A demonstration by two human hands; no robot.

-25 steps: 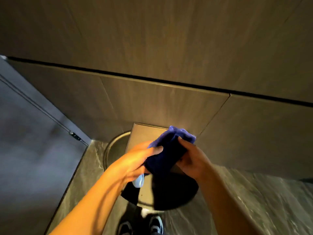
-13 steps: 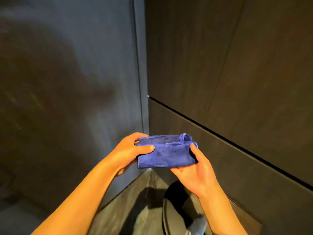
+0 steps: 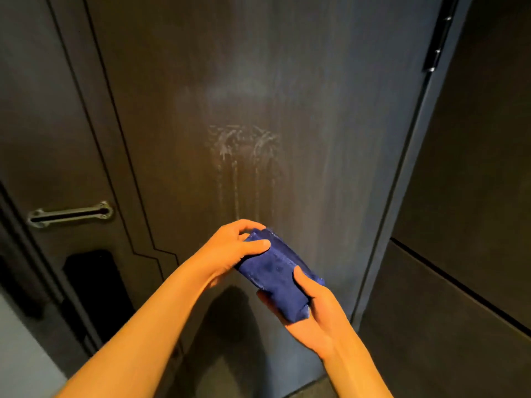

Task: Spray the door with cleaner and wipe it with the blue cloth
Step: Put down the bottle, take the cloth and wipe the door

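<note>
- At the door's left edge, a metal pull handle [image 3: 70,214] lies horizontal, with a dark recess below it.
- The dark door [image 3: 330,139] fills the view. Near its middle, whitish cleaner spray [image 3: 244,145] has landed and runs down in thin vertical drips.
- Below the drips, the left hand [image 3: 238,251] pinches the upper end of the blue cloth [image 3: 275,271], thumb on the near face, fingers curled behind.
- The cloth is folded into a thick pad, held in front of the lower middle of the door. Whether it touches the door cannot be told. Its long axis slants from upper left down to lower right.
- The right hand [image 3: 319,320] cups the lower end, thumb pressed on top, fingers closed underneath.
- At the door's right edge, near the top corner, sits a hinge [image 3: 439,35].
- Judgement: wiping comes next. Press the pad flat, begin above the spray and stroke downward to catch the drips.
</note>
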